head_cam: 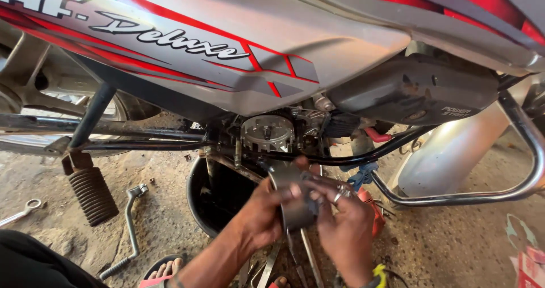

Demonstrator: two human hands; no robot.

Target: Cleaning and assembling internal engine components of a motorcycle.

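Head view, nearest: bare toes (164, 269) show at the bottom edge of the frame, resting on the concrete floor (170, 220).
Left hand (262, 213): grip closed around the left side of a grey metal cylinder (295, 205); thumb on its upper rim.
Right hand (344, 228): grip closed on the right side of the same cylinder; fingers curl over its top edge; a ring sits on one finger.
Metal cylinder: held upright between both hands, off the floor, just in front of and below the open engine.
Below the hands: long flat metal tools (309, 259) lie on the floor; details unclear.
Floor, left: a bent crank-shaped wrench (131, 231) lies near the toes; a ring spanner (22, 211) lies near the left edge.
Behind the hands: a black drain tub (213, 194) stands on the floor under the engine.
Engine: a round toothed metal part (267, 133) is exposed, well above the tub.
Footrest: a ribbed black rubber peg (93, 194) hangs from the frame at left.
Farthest: silver and red motorcycle body panel (227, 32) spans the top; a chrome guard bar (511, 191) curves at right.
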